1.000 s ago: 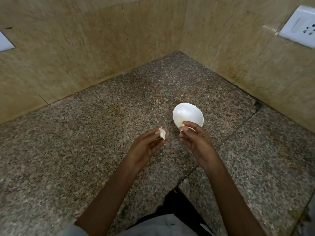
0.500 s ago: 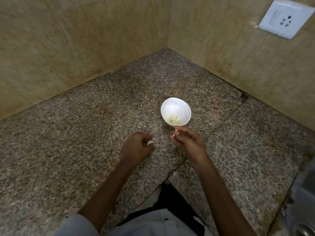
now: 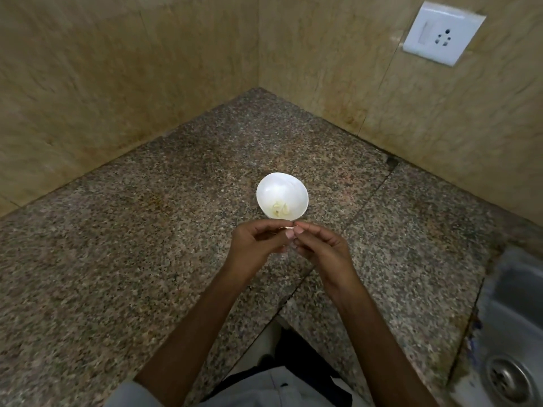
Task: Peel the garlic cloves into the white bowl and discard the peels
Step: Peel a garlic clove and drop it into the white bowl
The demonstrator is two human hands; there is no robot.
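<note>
**A:** What is the surface like around the white bowl (image 3: 279, 186)?

**B:** It is a speckled brown-and-grey granite counter (image 3: 147, 230), and the bowl stands upright on it. A straight seam (image 3: 368, 201) between two slabs passes just right of the bowl, slanting toward the person.

**A:** And the room?

**B:** Behind the bowl two beige tiled walls (image 3: 117, 69) meet in a corner. They are mottled and darker along the bottom edge. High on the wall to the bowl's right sits a white socket plate (image 3: 442, 38). Well to the right of the bowl and nearer the person, a steel sink (image 3: 517, 312) is sunk in the counter, with its drain (image 3: 507, 377) at the frame's edge.

**A:** Where is the garlic?

**B:** A few pale peeled cloves (image 3: 279, 209) lie in the bottom of the bowl. One more garlic piece (image 3: 286, 228) is held just in front of the rim — clove or skin, it is too small to tell.

**A:** Who holds it?

**B:** Both hands do. The left hand (image 3: 255, 248) and the right hand (image 3: 320, 248) are raised above the counter on the near side of the bowl. Their fingers are curled and their tips meet on that piece, pinching it between them. Grey clothing (image 3: 279, 386) shows at the counter's near edge.
</note>
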